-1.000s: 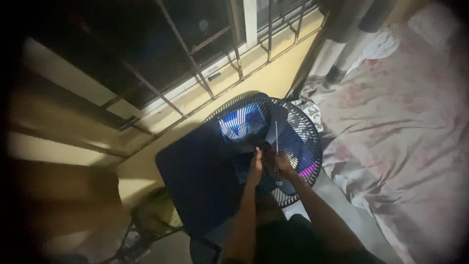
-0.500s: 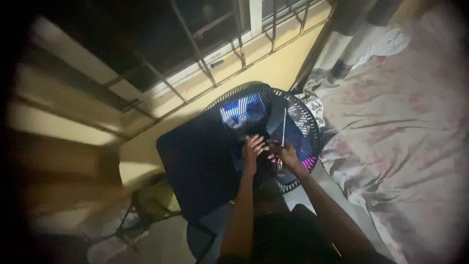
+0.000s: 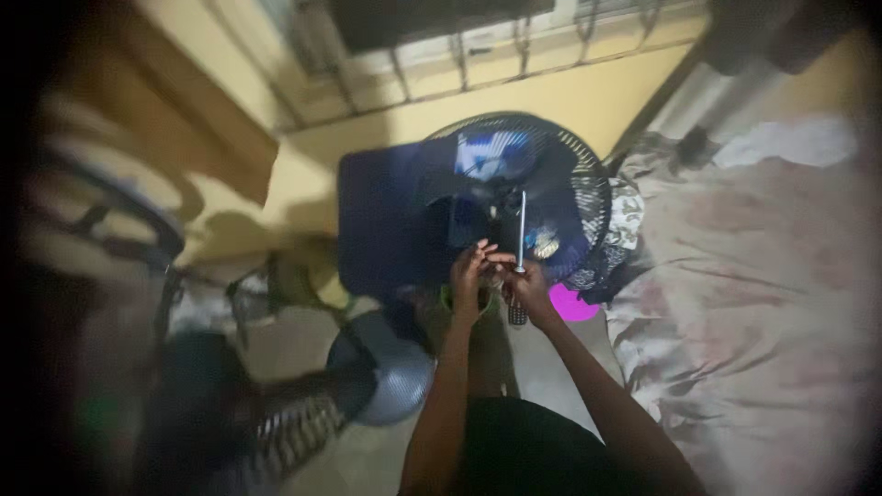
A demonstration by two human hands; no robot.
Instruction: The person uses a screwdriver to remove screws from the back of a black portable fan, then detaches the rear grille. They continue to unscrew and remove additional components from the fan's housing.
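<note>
A round black fan [image 3: 560,197] with a wire grille lies face up below me, its blue blades showing through. My right hand [image 3: 525,283] grips a screwdriver [image 3: 520,243], its thin metal shaft pointing up over the fan's hub and its dark handle hanging below my fist. My left hand [image 3: 469,271] is beside it, fingers curled and pinched at something small that I cannot make out, touching the right hand's fingers. Both hands hover at the near rim of the fan.
A dark blue square object [image 3: 390,220] lies left of the fan. A bed with a pale patterned sheet [image 3: 763,303] fills the right. A yellow wall with a barred window [image 3: 441,46] is behind. A round grey fan base [image 3: 390,367] sits on the floor at left.
The view has swung, so the fan and hands sit more centrally and the window is at the top. My hands stay together at the fan with the screwdriver still upright.
</note>
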